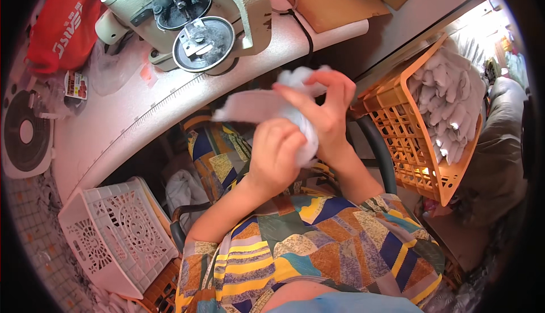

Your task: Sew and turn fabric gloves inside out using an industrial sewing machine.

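Soft white knitted fabric (244, 106), possibly gloves or socks, is held between both hands above my patterned lap, partly bunched and slightly blurred. My left hand (278, 148) grips its lower, rolled part with curled fingers. Higher and to the right, my right hand (323, 108) has its fingers bent over the upper bunched part. Just beyond the hands, at the table edge, stands a cream sewing machine (255, 6) with round metal discs on top.
The white table (130, 94) has a printed ruler, a red bag (62, 29) and a black-and-white round device (25, 131). A brown board (323, 1) lies at the back. An orange crate (386, 137) of folded pale fabric pieces stands right, a white plastic basket (113, 233) lower left.
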The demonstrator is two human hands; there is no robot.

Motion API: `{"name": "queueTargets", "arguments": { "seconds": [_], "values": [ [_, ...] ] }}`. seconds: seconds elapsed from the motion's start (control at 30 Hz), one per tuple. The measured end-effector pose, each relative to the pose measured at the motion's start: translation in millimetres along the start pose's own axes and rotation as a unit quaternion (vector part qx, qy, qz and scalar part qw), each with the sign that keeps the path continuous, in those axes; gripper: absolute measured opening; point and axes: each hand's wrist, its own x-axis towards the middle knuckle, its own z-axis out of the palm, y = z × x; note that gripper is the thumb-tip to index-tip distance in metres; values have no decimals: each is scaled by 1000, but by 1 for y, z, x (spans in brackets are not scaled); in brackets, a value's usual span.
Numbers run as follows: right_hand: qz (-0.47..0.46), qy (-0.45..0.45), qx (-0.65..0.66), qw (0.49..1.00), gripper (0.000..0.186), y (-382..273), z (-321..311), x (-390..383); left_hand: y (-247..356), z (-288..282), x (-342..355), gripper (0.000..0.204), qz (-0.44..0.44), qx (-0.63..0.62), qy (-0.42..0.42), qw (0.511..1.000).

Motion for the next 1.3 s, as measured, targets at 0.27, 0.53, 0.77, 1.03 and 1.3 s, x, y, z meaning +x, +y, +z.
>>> {"name": "queueTargets", "arguments": {
  "seconds": [0.27, 0.53, 0.77, 1.03, 1.3],
  "values": [
    [-134, 69, 219, 964, 18, 10, 14, 30, -2, 17, 0, 48, -38, 68, 164, 983],
    [20, 166, 251, 953, 24, 8, 38, 25, -5, 7, 14, 27, -24, -11, 136, 990],
    [124, -88, 429, 890, 51, 10, 6, 9, -19, -16, 14, 29, -53, 53, 58, 996],
    [254, -103, 767, 581, 110, 3, 4, 10, -23, -3, 34, 22, -344, -275, -10, 898],
    [344, -53, 773, 530, 112, 1, 2, 6, -17, 3, 14, 58, -379, -285, -35, 879]
  ]
}}
